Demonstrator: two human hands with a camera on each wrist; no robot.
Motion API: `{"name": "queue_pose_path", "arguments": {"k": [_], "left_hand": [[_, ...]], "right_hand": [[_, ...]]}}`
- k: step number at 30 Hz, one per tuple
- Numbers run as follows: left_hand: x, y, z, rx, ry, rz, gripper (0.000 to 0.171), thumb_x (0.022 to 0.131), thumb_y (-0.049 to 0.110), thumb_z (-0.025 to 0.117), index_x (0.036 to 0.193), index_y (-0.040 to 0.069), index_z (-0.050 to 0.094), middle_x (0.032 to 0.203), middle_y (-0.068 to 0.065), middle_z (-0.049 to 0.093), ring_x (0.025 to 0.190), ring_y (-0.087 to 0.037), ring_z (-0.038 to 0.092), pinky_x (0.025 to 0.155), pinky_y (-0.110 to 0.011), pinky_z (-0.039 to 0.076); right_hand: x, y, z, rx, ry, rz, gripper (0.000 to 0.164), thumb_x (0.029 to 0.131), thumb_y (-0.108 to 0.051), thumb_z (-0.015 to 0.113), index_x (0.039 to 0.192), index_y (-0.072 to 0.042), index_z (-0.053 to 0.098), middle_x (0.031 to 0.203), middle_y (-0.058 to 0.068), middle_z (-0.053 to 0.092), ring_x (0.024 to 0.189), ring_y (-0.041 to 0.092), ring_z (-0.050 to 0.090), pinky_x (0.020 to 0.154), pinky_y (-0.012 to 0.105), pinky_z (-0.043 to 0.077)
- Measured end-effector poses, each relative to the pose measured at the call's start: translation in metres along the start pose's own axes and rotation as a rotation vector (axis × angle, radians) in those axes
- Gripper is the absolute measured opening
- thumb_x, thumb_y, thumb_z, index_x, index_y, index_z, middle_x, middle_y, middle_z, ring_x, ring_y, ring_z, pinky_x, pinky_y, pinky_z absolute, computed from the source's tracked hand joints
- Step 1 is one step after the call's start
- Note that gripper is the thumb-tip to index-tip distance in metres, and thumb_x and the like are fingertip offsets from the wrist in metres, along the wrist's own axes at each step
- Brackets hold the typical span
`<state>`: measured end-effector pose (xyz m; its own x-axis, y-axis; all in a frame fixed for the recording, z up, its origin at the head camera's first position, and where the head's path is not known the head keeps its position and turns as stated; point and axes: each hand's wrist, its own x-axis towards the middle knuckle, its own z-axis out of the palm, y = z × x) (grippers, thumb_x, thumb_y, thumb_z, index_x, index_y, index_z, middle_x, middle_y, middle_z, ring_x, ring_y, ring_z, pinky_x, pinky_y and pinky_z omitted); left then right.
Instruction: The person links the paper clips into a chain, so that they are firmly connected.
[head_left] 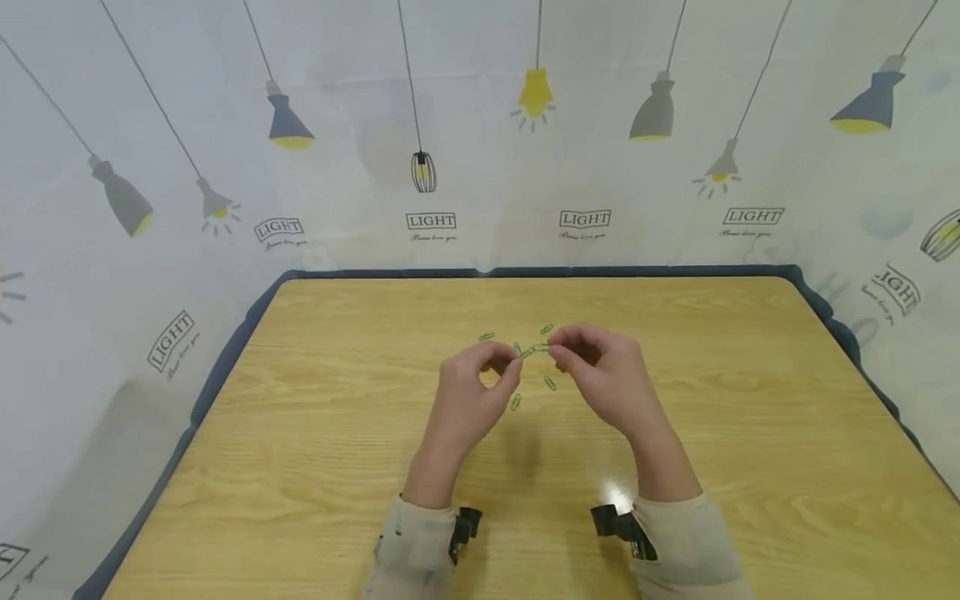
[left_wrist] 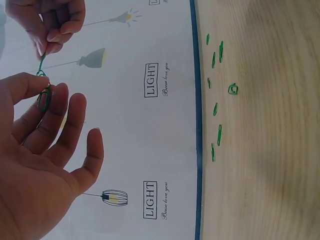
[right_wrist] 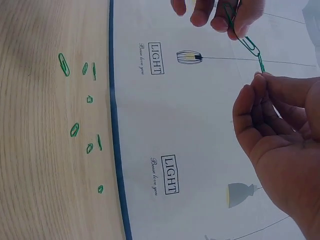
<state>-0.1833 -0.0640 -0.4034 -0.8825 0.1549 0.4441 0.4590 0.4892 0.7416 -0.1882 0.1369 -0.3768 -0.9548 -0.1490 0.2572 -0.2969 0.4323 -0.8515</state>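
Between the two hands, above the wooden table [head_left: 337, 392], a short chain of linked green paper clips [right_wrist: 248, 46] is held up. The left hand [head_left: 471, 390] pinches one end between thumb and index finger; in the left wrist view a clip end [left_wrist: 44, 101] shows beside its fingertips, the other fingers spread. At the other end the right hand [head_left: 609, 371] pinches a clip with thumb and forefinger, its remaining fingers curled in. Where the clips join, the exact linking is too small to tell in the head view.
Several loose green paper clips lie scattered on the table under the hands, among them one clip [head_left: 487, 337] at the back left and another clip [head_left: 516, 402] nearer the front. A white curtain [head_left: 480, 100] printed with lamps stands behind the table's dark blue edge [head_left: 360, 273].
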Motion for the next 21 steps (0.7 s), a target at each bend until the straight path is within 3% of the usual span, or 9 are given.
{"name": "queue_pose_path", "arguments": {"k": [9, 15, 21], "left_hand": [[0.000, 0.001, 0.007, -0.156, -0.046, -0.046, 0.017, 0.100, 0.020, 0.077, 0.113, 0.009, 0.076, 0.102, -0.006, 0.080, 0.101, -0.021, 0.078, 0.095, -0.042, 0.064], [0.002, 0.005, 0.009, -0.139, -0.017, 0.022, 0.022, 0.104, 0.026, 0.072, 0.119, 0.010, 0.075, 0.105, -0.006, 0.081, 0.105, -0.022, 0.078, 0.096, -0.041, 0.063], [0.003, 0.005, 0.009, -0.118, 0.037, 0.089, 0.019, 0.108, 0.018, 0.065, 0.112, 0.004, 0.076, 0.104, -0.012, 0.081, 0.097, -0.024, 0.080, 0.093, -0.040, 0.065]], "right_hand": [[0.000, -0.011, 0.001, 0.007, -0.029, -0.029, 0.011, 0.105, -0.012, 0.068, 0.113, -0.006, 0.074, 0.105, 0.012, 0.075, 0.089, 0.026, 0.071, 0.076, 0.021, 0.058], [0.003, -0.015, 0.003, 0.011, -0.027, -0.048, 0.009, 0.104, -0.012, 0.069, 0.110, -0.006, 0.074, 0.102, 0.012, 0.076, 0.086, 0.020, 0.070, 0.074, 0.022, 0.058], [0.005, -0.012, 0.003, -0.012, -0.035, -0.062, 0.009, 0.104, -0.010, 0.070, 0.109, -0.005, 0.074, 0.100, 0.011, 0.075, 0.085, 0.019, 0.070, 0.076, 0.021, 0.059]]}}
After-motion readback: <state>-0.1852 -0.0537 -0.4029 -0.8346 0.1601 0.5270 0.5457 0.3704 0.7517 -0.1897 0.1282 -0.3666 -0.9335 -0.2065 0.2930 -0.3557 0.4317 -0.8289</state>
